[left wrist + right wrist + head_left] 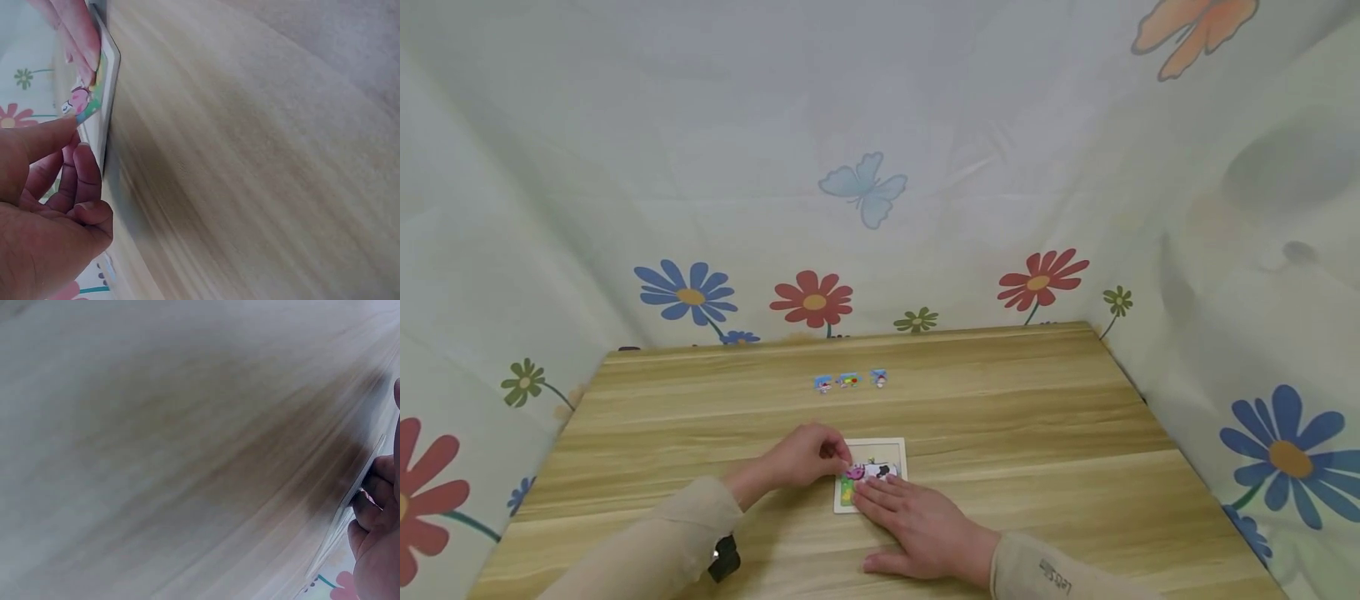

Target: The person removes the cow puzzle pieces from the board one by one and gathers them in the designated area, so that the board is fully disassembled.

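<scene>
A small puzzle tray [877,450] with a pale rim lies on the table in the head view, partly filled with picture pieces showing a black-and-white cow. My left hand [808,456] is at its left side. Thumb and forefinger of that hand pinch the edge of a puzzle piece [90,110] with pink and green on it, seen in the left wrist view. From the lower right my right hand [928,529] rests on the tray, fingers extended over the pieces and covering its lower right part. The right wrist view catches only part of this hand [378,531] beside the tray's edge.
Three loose puzzle pieces lie in a row beyond the tray: a left one [823,384], a middle one [849,380] and a right one [879,378]. Flower-printed cloth [760,208] surrounds the wooden table [1022,417] at the back and sides.
</scene>
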The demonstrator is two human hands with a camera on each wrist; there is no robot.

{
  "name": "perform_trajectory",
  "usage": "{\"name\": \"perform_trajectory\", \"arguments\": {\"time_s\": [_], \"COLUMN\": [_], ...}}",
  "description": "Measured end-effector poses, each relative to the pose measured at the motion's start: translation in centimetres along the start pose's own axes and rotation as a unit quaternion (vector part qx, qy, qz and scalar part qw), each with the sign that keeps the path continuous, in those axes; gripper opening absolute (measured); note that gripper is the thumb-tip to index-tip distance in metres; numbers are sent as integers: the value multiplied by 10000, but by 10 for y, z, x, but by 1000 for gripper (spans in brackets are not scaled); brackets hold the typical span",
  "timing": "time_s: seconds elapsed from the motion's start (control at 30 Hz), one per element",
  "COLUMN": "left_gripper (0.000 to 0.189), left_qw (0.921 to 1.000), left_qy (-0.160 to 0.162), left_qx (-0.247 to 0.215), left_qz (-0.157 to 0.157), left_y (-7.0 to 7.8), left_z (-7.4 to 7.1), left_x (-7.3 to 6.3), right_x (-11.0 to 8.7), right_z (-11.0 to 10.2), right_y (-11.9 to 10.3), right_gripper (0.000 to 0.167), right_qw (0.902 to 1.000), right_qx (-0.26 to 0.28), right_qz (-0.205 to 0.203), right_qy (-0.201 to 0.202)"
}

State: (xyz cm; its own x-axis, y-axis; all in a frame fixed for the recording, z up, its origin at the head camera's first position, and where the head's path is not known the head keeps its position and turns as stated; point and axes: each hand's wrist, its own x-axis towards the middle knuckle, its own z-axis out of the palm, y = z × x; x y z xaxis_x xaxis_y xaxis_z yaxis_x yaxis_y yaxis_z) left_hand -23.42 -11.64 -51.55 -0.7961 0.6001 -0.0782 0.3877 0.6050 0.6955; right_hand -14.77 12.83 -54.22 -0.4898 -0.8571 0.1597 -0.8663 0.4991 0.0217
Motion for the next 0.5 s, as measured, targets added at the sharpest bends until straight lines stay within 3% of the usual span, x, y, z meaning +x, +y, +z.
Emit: {"name": "perform_trajectory", "arguments": {"time_s": [0.13, 0.5], "left_gripper": [4, 5], "left_qw": [9999, 9996], "left_qy": [117, 247], "left_qx": [26, -87], "left_qz": [111, 59], "left_y": [3, 6], "left_z": [1, 0], "left_x": [-4, -7], "right_x": [0, -1], "right_z": [0, -3], "right_y": [0, 0], "right_gripper": [78, 78], "right_qw": [10000, 9999], "right_qx": [-34, -88], "right_qz": [-2, -60], "right_qy": [3, -55]}}
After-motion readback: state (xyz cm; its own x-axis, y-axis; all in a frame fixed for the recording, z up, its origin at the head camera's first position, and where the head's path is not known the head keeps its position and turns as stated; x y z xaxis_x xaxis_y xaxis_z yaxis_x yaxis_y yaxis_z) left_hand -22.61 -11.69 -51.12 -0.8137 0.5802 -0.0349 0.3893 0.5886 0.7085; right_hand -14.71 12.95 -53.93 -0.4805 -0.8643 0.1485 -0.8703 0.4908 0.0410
